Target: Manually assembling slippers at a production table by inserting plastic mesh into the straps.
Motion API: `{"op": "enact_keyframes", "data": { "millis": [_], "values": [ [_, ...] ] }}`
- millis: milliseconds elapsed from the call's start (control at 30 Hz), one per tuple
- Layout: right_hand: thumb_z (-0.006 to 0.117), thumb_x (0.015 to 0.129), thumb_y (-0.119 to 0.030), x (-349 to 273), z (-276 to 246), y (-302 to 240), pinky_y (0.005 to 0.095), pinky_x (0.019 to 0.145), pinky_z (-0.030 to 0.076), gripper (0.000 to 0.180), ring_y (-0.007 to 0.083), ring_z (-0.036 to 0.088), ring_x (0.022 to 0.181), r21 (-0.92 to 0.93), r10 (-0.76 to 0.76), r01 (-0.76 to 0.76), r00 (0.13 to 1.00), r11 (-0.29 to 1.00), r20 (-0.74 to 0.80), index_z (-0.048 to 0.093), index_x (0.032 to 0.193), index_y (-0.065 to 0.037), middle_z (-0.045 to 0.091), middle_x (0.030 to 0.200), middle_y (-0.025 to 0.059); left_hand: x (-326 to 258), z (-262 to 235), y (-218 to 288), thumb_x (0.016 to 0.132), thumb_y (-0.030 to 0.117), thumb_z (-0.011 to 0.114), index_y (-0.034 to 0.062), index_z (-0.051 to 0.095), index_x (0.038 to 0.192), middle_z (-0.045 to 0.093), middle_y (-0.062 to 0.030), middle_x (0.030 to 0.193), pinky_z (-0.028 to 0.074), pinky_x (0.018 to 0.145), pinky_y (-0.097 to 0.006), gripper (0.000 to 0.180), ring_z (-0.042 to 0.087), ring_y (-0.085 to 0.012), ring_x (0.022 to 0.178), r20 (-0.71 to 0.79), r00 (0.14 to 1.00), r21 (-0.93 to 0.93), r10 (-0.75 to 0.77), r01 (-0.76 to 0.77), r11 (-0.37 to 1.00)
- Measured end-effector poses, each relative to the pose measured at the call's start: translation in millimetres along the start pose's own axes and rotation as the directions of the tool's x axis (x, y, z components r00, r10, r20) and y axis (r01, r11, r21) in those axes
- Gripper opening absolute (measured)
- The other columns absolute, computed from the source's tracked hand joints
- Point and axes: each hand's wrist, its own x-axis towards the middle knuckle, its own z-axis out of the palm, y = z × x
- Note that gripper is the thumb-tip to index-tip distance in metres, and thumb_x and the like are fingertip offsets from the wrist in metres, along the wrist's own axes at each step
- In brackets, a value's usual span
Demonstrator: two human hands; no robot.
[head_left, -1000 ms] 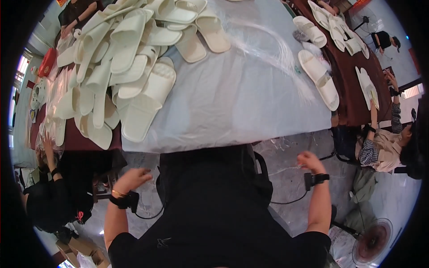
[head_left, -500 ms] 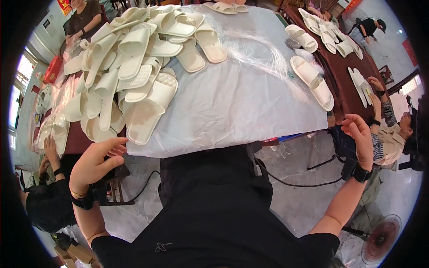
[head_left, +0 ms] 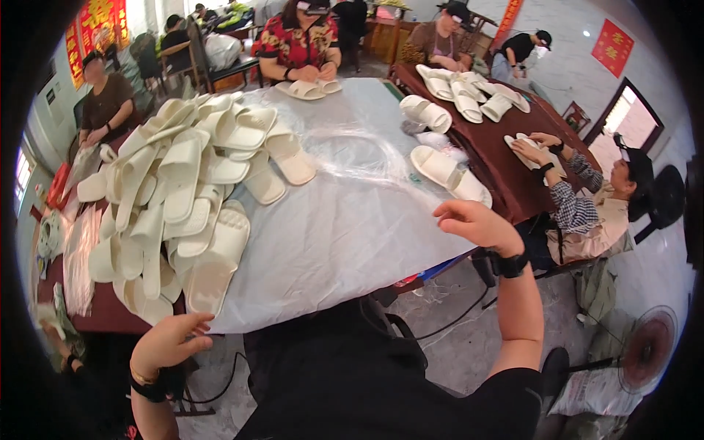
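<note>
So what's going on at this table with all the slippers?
A person stands at a table covered with a clear plastic sheet, both hands empty. The left hand hovers at the near edge, close to a big pile of white slippers. The right hand is raised over the sheet's right edge. Other people seated around handle slippers too.

Left hand (head_left: 170, 341) low, fingers loosely spread, empty; right hand (head_left: 477, 224) raised, fingers curled, forearm upright, wrist banded.
</note>
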Motion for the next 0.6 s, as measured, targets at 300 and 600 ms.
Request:
{"op": "enact_keyframes", "data": {
  "millis": [300, 600],
  "values": [
    [0.062, 0.089, -0.022, 23.2, 17.8, 7.0, 0.0298, 0.074, 0.048, 0.03, 0.0147, 0.06, 0.082, -0.145, -0.066, 0.08, 0.993, 0.986, 0.102, 0.061, 0.11, 0.0, 0.065, 0.088, 0.0068, 13.5, 4.6, -9.3, 0.088, 0.026, 0.065, -0.0002, 0.055, 0.123, 0.068, -0.0172, 0.101, 0.052, 0.081, -0.035, 0.045, 0.068, -0.0287, 0.091, 0.084, 0.995, 0.072, 0.049, -0.055, 0.996],
    [0.063, 0.087, -0.015, 10.4, 26.6, 26.6, 0.0263, 0.072, 0.047, 0.026, 0.0107, 0.058, 0.078, 0.086, -0.034, 0.025, 0.995, 0.996, 0.096, 0.061, 0.107, 0.002, 0.063, 0.085, 0.0034, 21.7, 21.8, -10.5, 0.093, 0.027, 0.06, -0.0025, 0.049, 0.129, 0.067, -0.0165, 0.104, 0.051, 0.084, -0.033, 0.048, 0.066, -0.0242, 0.097, 0.213, 0.976, 0.072, 0.052, -0.069, 0.995]
  ]
}}
